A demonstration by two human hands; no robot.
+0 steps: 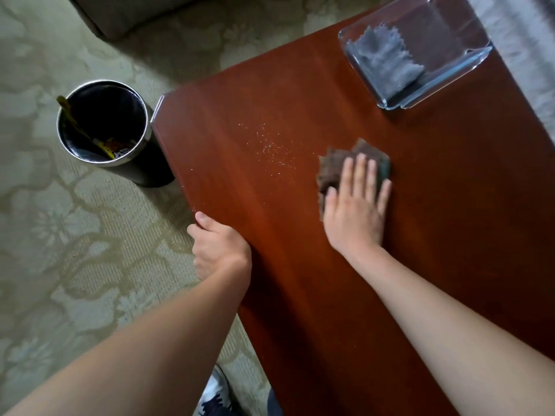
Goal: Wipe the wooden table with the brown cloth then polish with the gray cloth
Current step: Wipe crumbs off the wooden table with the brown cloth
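The reddish wooden table (300, 235) fills the right half of the head view. My right hand (356, 205) lies flat with straight fingers on the brown cloth (333, 166), pressing it onto the tabletop. Pale crumbs (270, 145) are scattered to the left of the cloth. My left hand (217, 247) grips the table's left edge, thumb on top and fingers curled under it. The gray cloth (384, 66) lies inside a clear glass dish (444, 76) at the table's far right.
A black metal-rimmed bin (103, 124) holding a wrapper stands on the patterned carpet just left of the table's corner. A sofa base (135, 13) sits at the top left. A shoe (216, 397) shows at the bottom edge.
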